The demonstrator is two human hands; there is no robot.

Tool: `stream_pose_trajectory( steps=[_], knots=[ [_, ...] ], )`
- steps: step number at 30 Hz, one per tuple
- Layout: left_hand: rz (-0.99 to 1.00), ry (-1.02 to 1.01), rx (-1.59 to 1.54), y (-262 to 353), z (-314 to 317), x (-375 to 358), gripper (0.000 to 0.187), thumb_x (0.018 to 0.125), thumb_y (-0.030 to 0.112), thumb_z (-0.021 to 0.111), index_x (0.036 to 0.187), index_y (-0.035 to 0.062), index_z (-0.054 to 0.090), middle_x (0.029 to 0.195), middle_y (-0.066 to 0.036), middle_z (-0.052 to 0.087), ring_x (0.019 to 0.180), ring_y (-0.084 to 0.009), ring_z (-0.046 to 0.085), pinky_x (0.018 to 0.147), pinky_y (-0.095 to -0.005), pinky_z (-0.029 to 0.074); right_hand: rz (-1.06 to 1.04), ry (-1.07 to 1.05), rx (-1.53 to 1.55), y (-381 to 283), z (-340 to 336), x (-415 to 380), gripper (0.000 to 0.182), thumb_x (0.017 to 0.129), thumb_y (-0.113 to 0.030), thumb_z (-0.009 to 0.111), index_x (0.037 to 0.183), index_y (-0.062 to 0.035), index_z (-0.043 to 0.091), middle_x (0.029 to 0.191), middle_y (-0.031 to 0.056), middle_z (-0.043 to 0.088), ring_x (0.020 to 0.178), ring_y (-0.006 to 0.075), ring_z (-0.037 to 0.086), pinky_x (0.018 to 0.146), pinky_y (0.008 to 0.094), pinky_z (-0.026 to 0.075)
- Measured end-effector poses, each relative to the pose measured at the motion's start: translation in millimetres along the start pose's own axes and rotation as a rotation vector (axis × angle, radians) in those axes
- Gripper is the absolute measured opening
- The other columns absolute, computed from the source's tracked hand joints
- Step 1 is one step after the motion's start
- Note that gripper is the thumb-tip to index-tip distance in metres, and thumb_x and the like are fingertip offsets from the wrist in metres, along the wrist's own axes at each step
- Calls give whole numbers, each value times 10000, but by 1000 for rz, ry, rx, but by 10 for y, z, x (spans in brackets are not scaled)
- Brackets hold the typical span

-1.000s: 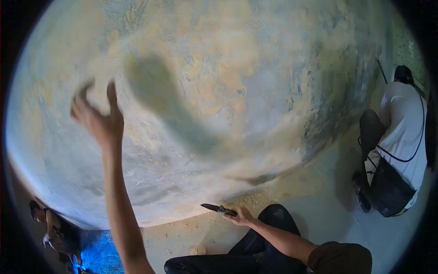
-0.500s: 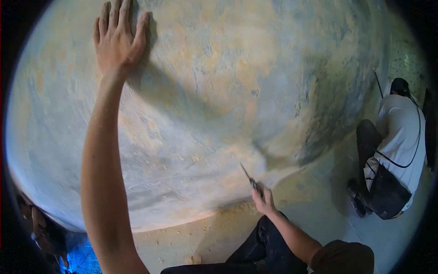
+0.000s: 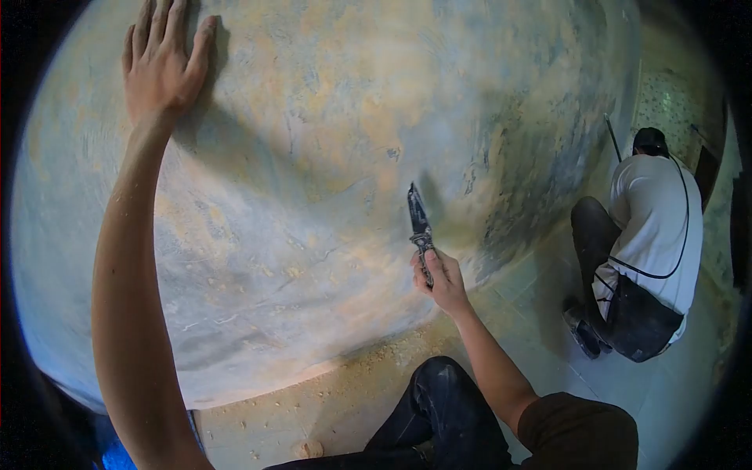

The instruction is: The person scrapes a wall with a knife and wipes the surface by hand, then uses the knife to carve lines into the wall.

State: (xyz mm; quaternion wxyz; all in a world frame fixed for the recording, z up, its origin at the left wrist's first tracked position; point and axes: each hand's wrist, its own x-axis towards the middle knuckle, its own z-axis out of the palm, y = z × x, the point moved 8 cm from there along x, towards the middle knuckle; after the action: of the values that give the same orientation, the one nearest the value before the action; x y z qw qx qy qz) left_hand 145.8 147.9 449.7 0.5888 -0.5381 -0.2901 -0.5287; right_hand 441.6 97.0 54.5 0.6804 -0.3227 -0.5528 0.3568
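A large, rounded, mottled blue-grey and yellow surface [image 3: 313,157] fills most of the view. Against its upper left part rests my left hand [image 3: 164,70], palm down with the fingers spread and nothing held. My right hand [image 3: 440,280], lower and right of centre, is wrapped round the patterned handle of a knife [image 3: 417,211]. The dark blade points up, in front of the rounded surface; whether its tip touches cannot be made out.
At the right another person [image 3: 654,204] in a white top and black cap crouches beside the rounded surface, a black bag [image 3: 642,317] at the hip. Crumbs and chips lie on the floor [image 3: 274,423] along its lower edge. A blue sheet [image 3: 117,456] shows at bottom left.
My right hand has risen with the knife, whose blade now shows its flat side and points more upward. The whole view has shifted, so the surface, left hand and other person appear further left.
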Motion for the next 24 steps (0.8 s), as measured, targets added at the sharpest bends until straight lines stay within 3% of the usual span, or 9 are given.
stream_pose_trajectory(
  steps=[1,2,6,9,12,15,21,24],
  knots=[
    [68,90,-58,27,-29,17,619,1003,596,318,1556,322,266,1625,62,244,1502,-206,205,1244,-399,121,8,-1,-32,20,-3,-6,386,1079,-367,407,934,-41,556,596,-46,422,467,45,325,440,232,283],
    [84,123,-82,33,-30,-10,618,1003,601,302,1559,334,256,1627,81,233,1504,-192,198,1245,-393,120,33,-3,-23,81,-7,-9,413,1079,-389,396,938,-38,563,574,-40,426,463,51,349,437,234,291],
    [47,81,-46,-38,78,-42,622,999,618,272,1557,344,254,1627,80,232,1503,-190,202,1248,-391,113,61,26,-20,272,-11,5,416,1067,-408,424,968,-29,564,553,-32,442,454,66,430,441,239,342],
    [66,86,-37,-60,92,-46,624,997,622,272,1556,346,255,1623,74,244,1501,-197,209,1247,-401,118,-33,175,-142,402,-76,59,406,1063,-416,428,941,-43,533,556,-21,444,419,79,398,421,250,342],
    [73,94,-40,-60,93,-39,631,991,635,272,1555,351,256,1621,70,252,1499,-199,216,1247,-410,121,151,165,-133,514,-84,70,381,1053,-383,466,928,-27,516,576,-15,471,494,94,481,464,267,378],
    [90,106,-67,-86,121,-45,635,987,644,270,1554,358,255,1621,67,252,1498,-195,218,1247,-411,121,4,194,-305,558,-77,145,375,1060,-362,446,897,-27,498,587,0,478,509,105,485,479,289,381],
    [84,95,-50,-97,123,-50,646,986,645,286,1559,352,241,1620,64,255,1497,-199,221,1246,-404,130,-11,174,-348,282,79,325,389,1062,-368,430,884,-31,504,579,7,479,506,110,482,483,314,380],
    [95,105,-60,-103,126,-59,647,987,643,289,1560,346,243,1620,63,257,1497,-203,223,1245,-409,132,-76,172,-350,152,124,430,456,1043,-491,428,868,-73,478,603,-28,453,461,72,451,447,248,365]
  ],
)
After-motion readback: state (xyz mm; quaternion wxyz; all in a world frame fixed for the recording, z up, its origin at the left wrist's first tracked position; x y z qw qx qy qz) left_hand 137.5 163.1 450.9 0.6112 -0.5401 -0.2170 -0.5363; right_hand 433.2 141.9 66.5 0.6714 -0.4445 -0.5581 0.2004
